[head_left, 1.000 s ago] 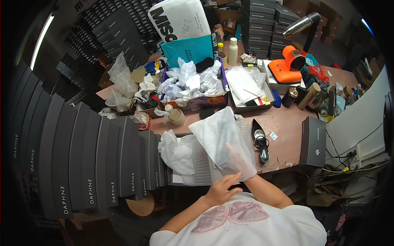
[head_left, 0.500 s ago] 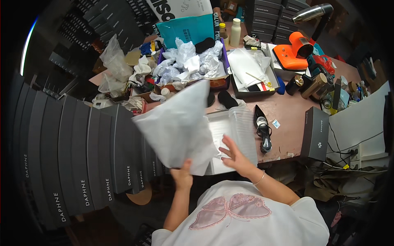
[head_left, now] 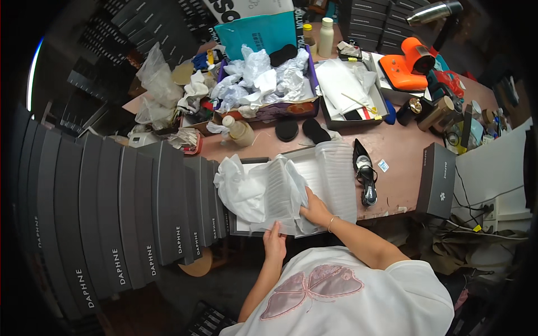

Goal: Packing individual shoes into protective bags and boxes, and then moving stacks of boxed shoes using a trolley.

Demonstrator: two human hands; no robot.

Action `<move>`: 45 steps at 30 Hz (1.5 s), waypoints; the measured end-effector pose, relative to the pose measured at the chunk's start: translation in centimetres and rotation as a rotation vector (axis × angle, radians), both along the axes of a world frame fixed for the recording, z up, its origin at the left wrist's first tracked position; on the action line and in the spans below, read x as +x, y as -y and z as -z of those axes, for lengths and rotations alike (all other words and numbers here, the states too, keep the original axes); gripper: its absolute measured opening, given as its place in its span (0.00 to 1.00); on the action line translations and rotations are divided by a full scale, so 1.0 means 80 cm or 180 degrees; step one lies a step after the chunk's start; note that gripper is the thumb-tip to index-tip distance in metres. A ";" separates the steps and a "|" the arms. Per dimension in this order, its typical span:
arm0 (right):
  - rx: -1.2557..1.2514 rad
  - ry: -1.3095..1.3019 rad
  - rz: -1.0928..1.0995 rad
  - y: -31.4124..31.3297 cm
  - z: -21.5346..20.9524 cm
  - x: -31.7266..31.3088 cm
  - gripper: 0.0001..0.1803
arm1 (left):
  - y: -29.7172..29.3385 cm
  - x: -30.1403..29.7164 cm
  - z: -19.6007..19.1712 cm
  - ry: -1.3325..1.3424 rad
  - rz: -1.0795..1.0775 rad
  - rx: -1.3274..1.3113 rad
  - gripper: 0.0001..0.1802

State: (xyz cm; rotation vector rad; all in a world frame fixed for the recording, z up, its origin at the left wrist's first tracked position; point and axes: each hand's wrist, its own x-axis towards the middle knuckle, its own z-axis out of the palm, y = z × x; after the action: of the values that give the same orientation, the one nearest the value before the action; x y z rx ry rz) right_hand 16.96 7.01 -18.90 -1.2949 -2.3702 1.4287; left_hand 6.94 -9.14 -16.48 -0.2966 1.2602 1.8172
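Observation:
A translucent ribbed packing sheet [head_left: 283, 193] is spread over an open shoebox [head_left: 242, 225] at the table's near edge. My left hand [head_left: 274, 242] pinches its near edge. Fingers curled, my right hand [head_left: 317, 211] grips the sheet's right side; its fingertips are partly hidden. Crumpled white paper [head_left: 241, 193] bulges at the sheet's left. To the right, a second ribbed translucent sheet [head_left: 336, 179] lies over the box area. A black pointed heeled shoe [head_left: 365, 173] rests on the table beyond it, beside a small white-and-blue tag [head_left: 383, 165].
Dark grey shoeboxes [head_left: 134, 201] stand in a row at left; another shoebox [head_left: 436, 180] stands at right. Behind are a purple box [head_left: 286, 111] of crumpled paper, a squat bottle [head_left: 241, 133], black pads [head_left: 316, 131], a tray of papers [head_left: 358, 120] and an orange device [head_left: 400, 75].
The white sheet, held up before in my left hand, has come down over the box. My right hand, spread before, now grips it; my left hand has shifted right.

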 end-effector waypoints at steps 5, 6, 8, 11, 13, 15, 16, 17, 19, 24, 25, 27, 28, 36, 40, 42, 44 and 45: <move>-0.0254 -0.0079 -0.0218 -0.004 0.031 0.008 0.43 | -0.075 0.019 -0.078 -0.5390 0.2354 0.0150 0.14; -0.0105 -0.0214 -0.0349 -0.003 0.045 0.009 0.41 | -0.082 0.025 -0.075 -0.6252 0.2315 0.0269 0.16; 0.0497 -0.0505 -0.0595 -0.006 0.069 0.026 0.36 | -0.096 0.018 -0.085 -0.4953 0.3047 0.0452 0.18; -0.0339 -0.1050 -0.0050 -0.029 -0.087 0.089 0.26 | -0.098 0.003 -0.041 -0.3544 0.2054 0.0395 0.17; -0.0427 -0.1094 0.0869 -0.048 -0.100 0.141 0.21 | -0.136 0.012 -0.030 -0.6033 0.2826 0.0278 0.14; -0.0036 -0.1457 0.1228 -0.056 -0.137 0.135 0.21 | -0.189 0.041 -0.061 -0.6269 0.6193 -0.0413 0.13; 0.0341 -0.1677 0.1217 -0.057 -0.163 0.121 0.22 | -0.193 0.044 -0.048 -0.6238 0.6244 -0.0525 0.13; 0.0637 -0.1576 0.0785 -0.059 -0.175 0.109 0.23 | -0.194 0.045 -0.024 -0.6190 0.6308 -0.0628 0.13; 0.1223 -0.1381 0.0011 -0.062 -0.186 0.091 0.24 | -0.202 0.041 -0.037 -0.5378 0.6412 -0.0828 0.13; 0.0448 -0.0579 -0.0723 -0.033 -0.063 0.066 0.23 | -0.205 -0.010 -0.044 -0.5698 0.4288 -0.1200 0.16; 0.0219 -0.0670 -0.0793 -0.033 -0.067 0.068 0.22 | -0.206 -0.012 -0.025 -0.6150 0.3845 -0.0753 0.18; -0.0230 -0.0877 -0.0964 -0.034 -0.083 0.070 0.19 | -0.209 -0.015 0.010 -0.6206 0.3980 -0.0623 0.26; -0.0262 -0.0663 -0.0638 -0.040 -0.109 0.083 0.17 | -0.211 -0.016 0.002 -0.6231 0.4505 -0.1030 0.27; 0.1267 0.0072 0.0464 -0.126 -0.023 0.230 0.44 | -0.242 0.014 -0.009 -0.5893 0.5526 -0.1593 0.20; 0.1025 0.0020 0.0914 -0.124 0.008 0.202 0.48 | -0.195 -0.095 -0.061 -0.5468 0.2355 -0.0459 0.17; 0.0981 -0.0221 0.1201 -0.124 0.019 0.206 0.44 | -0.171 -0.179 -0.085 -0.5585 0.1446 -0.2053 0.24; 0.1032 -0.0643 0.1342 -0.136 0.028 0.220 0.42 | -0.142 -0.266 -0.053 -0.4911 0.1807 -0.2812 0.24; 0.0860 -0.0893 0.1640 -0.144 0.027 0.238 0.39 | -0.135 -0.284 -0.049 -0.3911 0.2254 -0.2688 0.23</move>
State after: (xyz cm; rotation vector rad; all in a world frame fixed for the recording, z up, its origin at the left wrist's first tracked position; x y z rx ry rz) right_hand 35.98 18.55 -21.08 -1.3853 -1.7955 1.0178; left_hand -15.79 1.65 -12.60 0.8741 2.4992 0.6469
